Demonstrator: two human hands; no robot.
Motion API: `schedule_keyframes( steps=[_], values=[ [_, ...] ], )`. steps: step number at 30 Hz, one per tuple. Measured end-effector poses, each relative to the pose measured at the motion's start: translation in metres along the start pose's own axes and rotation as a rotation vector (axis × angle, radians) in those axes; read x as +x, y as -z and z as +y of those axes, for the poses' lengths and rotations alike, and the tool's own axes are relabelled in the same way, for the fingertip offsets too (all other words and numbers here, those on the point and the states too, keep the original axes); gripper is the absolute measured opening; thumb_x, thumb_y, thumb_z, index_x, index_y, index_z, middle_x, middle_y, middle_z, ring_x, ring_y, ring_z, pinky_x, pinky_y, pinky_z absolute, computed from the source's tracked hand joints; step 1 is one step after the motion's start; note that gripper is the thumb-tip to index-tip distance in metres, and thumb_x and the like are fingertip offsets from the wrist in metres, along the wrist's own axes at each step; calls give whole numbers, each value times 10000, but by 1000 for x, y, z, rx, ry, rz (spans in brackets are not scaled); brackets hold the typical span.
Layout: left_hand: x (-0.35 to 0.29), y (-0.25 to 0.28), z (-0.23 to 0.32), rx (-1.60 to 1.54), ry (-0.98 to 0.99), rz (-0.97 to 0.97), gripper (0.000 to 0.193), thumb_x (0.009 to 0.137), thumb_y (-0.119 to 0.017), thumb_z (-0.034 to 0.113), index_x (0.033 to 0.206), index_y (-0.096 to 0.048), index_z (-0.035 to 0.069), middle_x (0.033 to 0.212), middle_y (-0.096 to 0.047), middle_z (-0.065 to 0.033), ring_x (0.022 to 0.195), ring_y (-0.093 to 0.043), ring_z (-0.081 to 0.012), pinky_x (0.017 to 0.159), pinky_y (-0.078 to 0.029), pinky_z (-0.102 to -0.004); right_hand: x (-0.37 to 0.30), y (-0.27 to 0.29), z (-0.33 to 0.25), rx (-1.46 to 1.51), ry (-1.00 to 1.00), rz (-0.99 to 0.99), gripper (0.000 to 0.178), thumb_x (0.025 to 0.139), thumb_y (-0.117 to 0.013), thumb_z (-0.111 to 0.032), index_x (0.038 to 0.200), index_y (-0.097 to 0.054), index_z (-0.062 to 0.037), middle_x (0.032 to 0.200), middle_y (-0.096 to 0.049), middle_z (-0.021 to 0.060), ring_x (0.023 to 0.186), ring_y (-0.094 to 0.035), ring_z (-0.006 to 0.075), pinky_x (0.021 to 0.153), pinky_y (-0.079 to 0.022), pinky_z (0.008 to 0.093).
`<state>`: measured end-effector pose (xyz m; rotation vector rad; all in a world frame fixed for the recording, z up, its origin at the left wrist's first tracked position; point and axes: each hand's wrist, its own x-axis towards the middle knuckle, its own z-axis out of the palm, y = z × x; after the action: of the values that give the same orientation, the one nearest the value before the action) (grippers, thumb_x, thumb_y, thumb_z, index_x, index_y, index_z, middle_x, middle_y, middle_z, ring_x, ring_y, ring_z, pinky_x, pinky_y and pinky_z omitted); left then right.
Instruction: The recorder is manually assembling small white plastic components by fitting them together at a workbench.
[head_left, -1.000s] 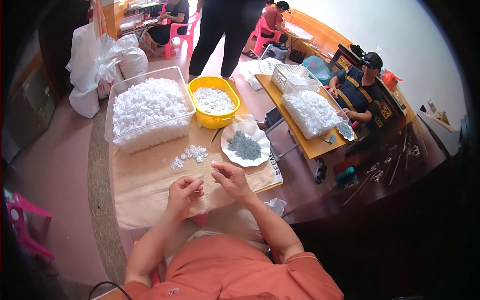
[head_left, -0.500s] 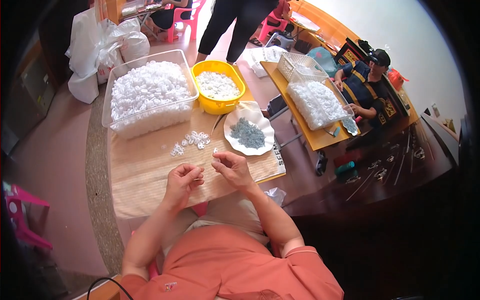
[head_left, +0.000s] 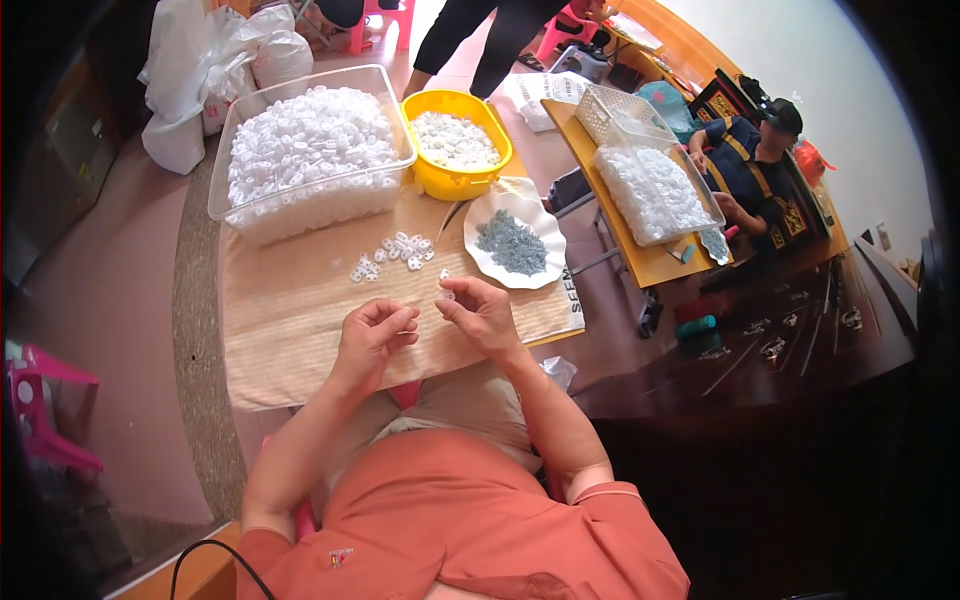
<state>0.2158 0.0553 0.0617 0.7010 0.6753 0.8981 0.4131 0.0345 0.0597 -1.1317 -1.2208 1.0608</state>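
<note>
We record: right fingers, pinching a small pale piece; left fingers, narrow, grip unclear; loose white pieces beyond, on the desk.

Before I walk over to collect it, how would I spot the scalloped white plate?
On the beige-striped table, find the oval yellow plastic tub. The scalloped white plate lies nearer, beyond the orange-shirted person's right hand. Unlike its white-filled neighbours, it holds small greyish pieces.
</note>
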Motion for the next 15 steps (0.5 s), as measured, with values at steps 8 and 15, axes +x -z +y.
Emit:
schedule_keyframes(
  steps=[8,15],
  values=[
    [0,1,2,-11,7,18,69,904,-627,99,921,-619,32,947,-665,-80,799,-628,-112,723,-558,-271,8,5,-5,39,-55,21,236,852,-677,-10,1075,-619,39,787,-604,-18,691,-544,33,610,-458,182],
    [1,-1,5,8,25,20,83,884,-657,114,907,-634,37,895,-665,-51,762,-621,-98,703,-545,-246,30,18,-23,-69,6,39,253,845,-688,-24,1078,-612,36,848,-635,21,737,-608,66,650,-555,221]
  ],
)
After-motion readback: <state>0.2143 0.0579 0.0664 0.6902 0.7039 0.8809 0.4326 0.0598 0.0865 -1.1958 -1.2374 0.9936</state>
